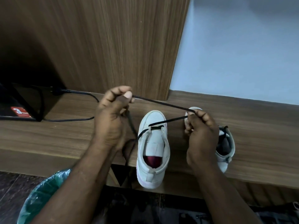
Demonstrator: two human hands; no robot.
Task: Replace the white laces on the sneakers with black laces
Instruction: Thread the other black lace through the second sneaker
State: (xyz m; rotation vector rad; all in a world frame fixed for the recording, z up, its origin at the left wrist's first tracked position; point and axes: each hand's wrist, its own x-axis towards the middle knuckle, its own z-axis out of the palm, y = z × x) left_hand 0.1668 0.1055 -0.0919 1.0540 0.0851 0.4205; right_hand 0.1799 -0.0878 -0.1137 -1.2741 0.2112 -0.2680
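Note:
A white sneaker [152, 149] stands on the wooden shelf [258, 126], toe pointing away, heel over the front edge. A black lace [161, 103] runs through its lowest eyelets. My left hand [113, 117] pinches one part of the lace between thumb and fingers above the shelf. My right hand [200, 131] grips the lace to the right of the toe, so the lace stretches taut between both hands. A second white sneaker [225, 147] with black lacing sits behind my right hand, partly hidden.
A tall wooden panel [105, 46] rises behind the shelf, with a pale wall [242, 54] to its right. A black device with a red sticker [19, 110] and black cable [77, 92] sit at left. A green plastic bag [42, 196] lies below.

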